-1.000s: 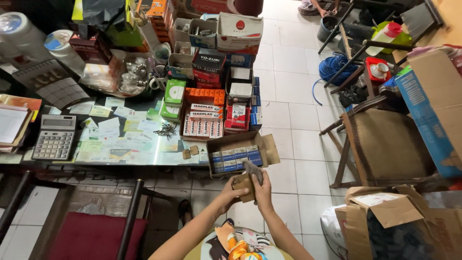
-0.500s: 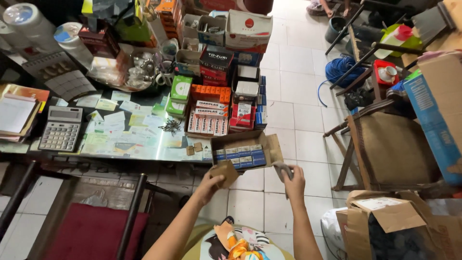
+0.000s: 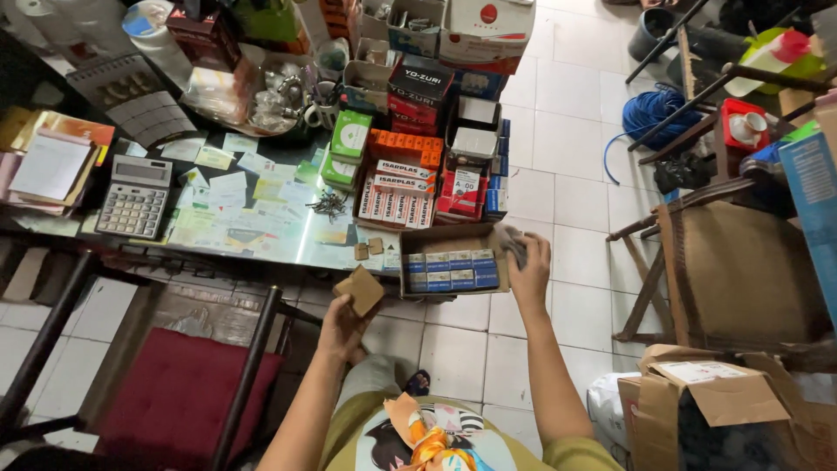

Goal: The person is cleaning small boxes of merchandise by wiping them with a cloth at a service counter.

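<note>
Now our left hand is closed around a small brown cardboard box, held in the air just below the table edge. Our right hand grips a small grey object at the right flap of the open carton, which holds a row of blue packets. The carton overhangs the table edge, so we judge that pressing on its flap could tip it to the floor tiles and spill the packets.
</note>
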